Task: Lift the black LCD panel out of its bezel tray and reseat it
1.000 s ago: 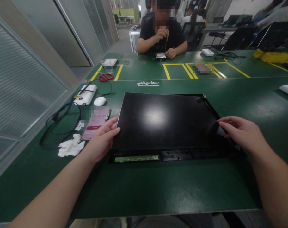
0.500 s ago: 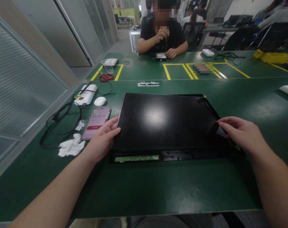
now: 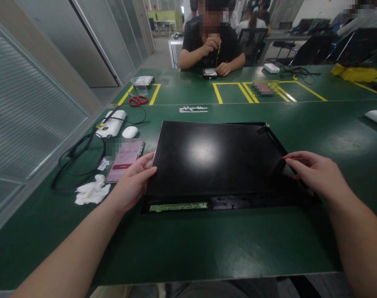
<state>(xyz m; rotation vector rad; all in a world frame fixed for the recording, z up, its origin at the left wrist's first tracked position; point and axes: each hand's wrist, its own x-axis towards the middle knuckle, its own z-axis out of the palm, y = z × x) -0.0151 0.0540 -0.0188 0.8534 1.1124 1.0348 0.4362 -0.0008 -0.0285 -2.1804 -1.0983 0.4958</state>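
Observation:
A large black display panel (image 3: 213, 157) lies flat in its black frame on the green table (image 3: 191, 248). A green circuit strip (image 3: 178, 206) shows along the frame's near edge. My left hand (image 3: 133, 182) grips the panel's left edge, fingers curled over it. My right hand (image 3: 317, 173) holds the panel's right edge, fingers resting on the glass.
Left of the panel lie a pink phone (image 3: 124, 159), a white mouse (image 3: 130, 132), a white box with black cables (image 3: 109, 124), a white cloth (image 3: 92, 194) and red scissors (image 3: 138, 100). A person (image 3: 211, 41) sits across the table working on a small device (image 3: 210, 73).
My hands and the panel stay in place. The person opposite has lowered the hand holding a tool back down.

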